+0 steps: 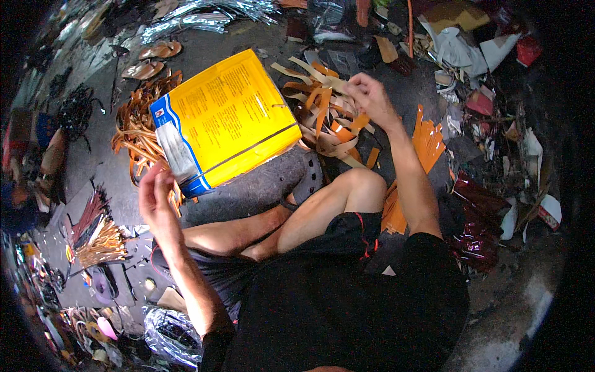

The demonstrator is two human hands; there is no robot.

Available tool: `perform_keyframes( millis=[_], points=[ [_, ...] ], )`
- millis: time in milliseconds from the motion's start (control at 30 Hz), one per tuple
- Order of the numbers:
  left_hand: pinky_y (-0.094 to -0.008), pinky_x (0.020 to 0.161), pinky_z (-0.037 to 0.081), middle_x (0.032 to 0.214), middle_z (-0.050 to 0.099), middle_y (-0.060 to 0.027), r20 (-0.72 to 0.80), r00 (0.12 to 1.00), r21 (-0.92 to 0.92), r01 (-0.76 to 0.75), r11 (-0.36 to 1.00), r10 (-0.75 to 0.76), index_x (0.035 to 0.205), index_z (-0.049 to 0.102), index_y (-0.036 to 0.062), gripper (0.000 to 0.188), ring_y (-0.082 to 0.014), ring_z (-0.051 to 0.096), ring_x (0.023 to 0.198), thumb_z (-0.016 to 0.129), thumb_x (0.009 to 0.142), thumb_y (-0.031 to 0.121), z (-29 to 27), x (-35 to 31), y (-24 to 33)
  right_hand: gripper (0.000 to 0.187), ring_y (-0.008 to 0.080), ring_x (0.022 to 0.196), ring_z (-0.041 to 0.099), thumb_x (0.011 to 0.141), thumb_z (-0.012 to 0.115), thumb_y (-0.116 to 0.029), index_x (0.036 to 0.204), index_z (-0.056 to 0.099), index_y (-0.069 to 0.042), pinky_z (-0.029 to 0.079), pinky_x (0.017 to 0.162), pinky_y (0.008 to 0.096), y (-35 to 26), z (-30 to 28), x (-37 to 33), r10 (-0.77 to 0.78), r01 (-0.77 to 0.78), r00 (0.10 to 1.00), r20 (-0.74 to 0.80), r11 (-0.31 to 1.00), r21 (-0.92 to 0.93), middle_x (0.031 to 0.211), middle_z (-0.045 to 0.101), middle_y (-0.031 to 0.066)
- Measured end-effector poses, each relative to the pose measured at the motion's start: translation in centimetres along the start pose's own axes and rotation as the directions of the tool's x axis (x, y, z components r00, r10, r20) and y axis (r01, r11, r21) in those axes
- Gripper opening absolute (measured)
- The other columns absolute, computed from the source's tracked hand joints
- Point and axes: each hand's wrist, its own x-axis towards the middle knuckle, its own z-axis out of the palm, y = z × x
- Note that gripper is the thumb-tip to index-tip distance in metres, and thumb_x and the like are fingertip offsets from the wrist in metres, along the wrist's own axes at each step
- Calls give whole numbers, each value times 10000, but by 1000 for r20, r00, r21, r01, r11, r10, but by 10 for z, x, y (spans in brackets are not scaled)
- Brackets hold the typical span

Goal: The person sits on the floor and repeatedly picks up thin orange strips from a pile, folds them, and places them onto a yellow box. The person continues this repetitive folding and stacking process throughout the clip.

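A yellow square metal can (229,105) with a blue and white band lies tilted over a dark rounded block (248,195) before my crossed legs. My right hand (372,102) is closed in a pinch on a beige strip (336,84), at the edge of a tangled heap of orange and beige strips (331,118) that look like leather. Beside the can's lower left corner is my left hand (156,192), its fingers curled; what they hold, if anything, is hidden. Glossy brown strips (133,133) pile up along the can's left side.
Flat orange strips (427,146) lie under my right forearm. Dark red glossy sheets (474,217) and mixed scraps (483,93) crowd the right. Sandals (152,59) and silvery strips (204,18) lie at the far left, bundled strips (102,242) nearer on the left.
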Motion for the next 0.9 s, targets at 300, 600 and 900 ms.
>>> perform_keyframes(
  millis=[300, 600, 900],
  points=[
    [-285, 889, 459, 1051, 649, -47, 718, 661, -48, -265, 963, 218, 1144, 605, 19, 287, -143, 595, 999, 652, 908, 175, 116, -36, 76, 137, 72, 748, 585, 866, 664, -157, 877, 654, -21, 483, 658, 280, -158, 29, -51, -441, 541, 713, 545, 841, -28, 787, 656, 25],
    [-218, 807, 435, 966, 623, 12, 778, 611, 45, 175, 984, -144, 1171, 571, 3, 345, -65, 545, 881, 651, 918, 223, -23, 15, 54, 158, 40, 702, 481, 879, 628, -176, 828, 601, -28, 411, 639, 228, -120, 8, 3, -238, 272, 945, 226, 953, -134, 725, 544, -43],
    [-224, 699, 458, 849, 652, -9, 240, 955, 161, 136, 977, -172, 995, 640, 1, 194, -73, 571, 762, 664, 897, 168, -34, 42, -1, 246, 217, 719, 614, 806, 689, -247, 881, 634, -19, 478, 663, 338, -70, 39, 26, -125, 228, 964, 233, 840, -492, 772, 621, 92]
  ],
)
